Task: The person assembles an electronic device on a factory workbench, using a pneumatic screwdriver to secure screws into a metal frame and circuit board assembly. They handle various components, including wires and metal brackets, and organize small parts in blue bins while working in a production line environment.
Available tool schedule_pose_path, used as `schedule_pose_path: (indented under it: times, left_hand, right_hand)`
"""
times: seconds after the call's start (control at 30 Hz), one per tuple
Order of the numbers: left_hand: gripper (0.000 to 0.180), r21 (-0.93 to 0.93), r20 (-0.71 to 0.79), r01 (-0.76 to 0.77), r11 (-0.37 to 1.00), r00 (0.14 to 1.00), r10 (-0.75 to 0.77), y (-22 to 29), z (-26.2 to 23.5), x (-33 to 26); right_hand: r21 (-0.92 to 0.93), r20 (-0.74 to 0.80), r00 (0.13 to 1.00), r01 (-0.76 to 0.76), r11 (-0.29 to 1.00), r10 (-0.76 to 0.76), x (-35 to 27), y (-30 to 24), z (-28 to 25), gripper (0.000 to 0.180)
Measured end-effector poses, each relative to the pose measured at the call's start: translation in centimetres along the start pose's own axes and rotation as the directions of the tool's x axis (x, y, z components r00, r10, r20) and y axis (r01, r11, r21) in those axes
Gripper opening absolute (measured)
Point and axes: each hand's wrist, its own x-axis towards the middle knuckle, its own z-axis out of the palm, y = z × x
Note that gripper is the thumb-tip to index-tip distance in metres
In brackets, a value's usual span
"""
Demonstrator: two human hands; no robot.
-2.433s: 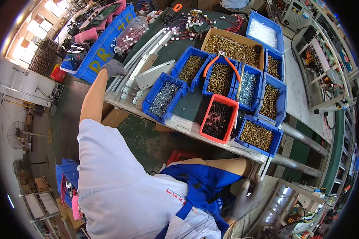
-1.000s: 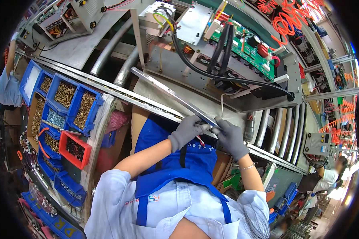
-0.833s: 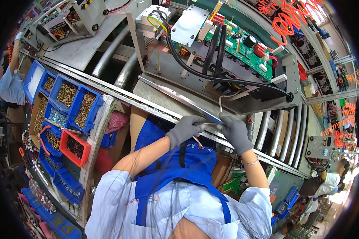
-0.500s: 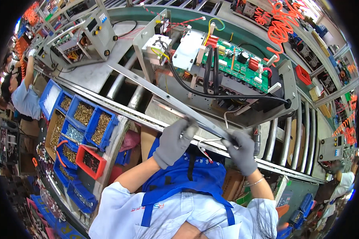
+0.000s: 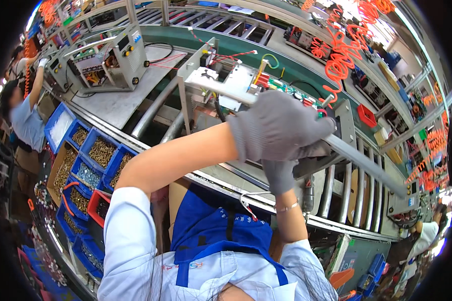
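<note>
My left hand, in a grey knit glove, reaches across to the right and is closed around a long flat metal bar. The bar slants over the open metal chassis, one end above its left part and the other out past its right side. Below the left hand is my right hand, also gloved in grey; its fingers are hidden behind the left glove. The green circuit board in the chassis is mostly covered by my left hand. White wires with a red tip hang at the front edge.
Blue bins of screws and a red bin stand at the left. The chassis rests on a roller conveyor. Another unit sits at the back left. Orange coiled hoses hang at the right. A co-worker is at the far left.
The bar has moved up and right, its right end now swung out beyond the chassis. My left hand has crossed over my right, covering part of the board. The view has shifted slightly.
</note>
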Motion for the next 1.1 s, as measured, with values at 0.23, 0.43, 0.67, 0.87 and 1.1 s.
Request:
schedule_pose_path:
  times: [0.23, 0.43, 0.67, 0.87, 1.1]
  left_hand:
    - [0.024, 0.019, 0.178, -0.059, 0.998, 0.982, 0.055, -4.0, 2.0, -0.9]
    - [0.028, -0.003, 0.246, 0.119, 0.993, 0.962, -0.114, -8.2, 3.1, -2.0]
    - [0.033, -0.029, 0.155, 0.082, 0.996, 0.985, -0.077, -10.3, 3.5, -2.0]
    - [0.034, 0.078, 0.125, 0.157, 0.984, 0.978, -0.166, -10.5, 4.6, -1.0]
    - [0.035, 0.045, 0.16, 0.154, 0.987, 0.974, -0.159, -10.0, 3.9, -1.7]
  right_hand:
    - [0.416, 0.09, 0.982, -0.191, 0.889, 0.168, 3.0, -3.7, 4.0, 0.028]
    - [0.516, 0.081, 0.969, -0.241, 0.822, 0.233, 4.5, -3.7, 3.5, 0.018]
    - [0.553, 0.104, 0.971, -0.235, 0.8, 0.213, 4.0, -3.8, 4.5, 0.036]
    - [0.598, 0.073, 0.961, -0.255, 0.76, 0.265, 4.6, -3.5, 3.4, 0.024]
    - [0.601, 0.098, 0.958, -0.273, 0.752, 0.269, 4.2, -3.6, 3.0, 0.022]
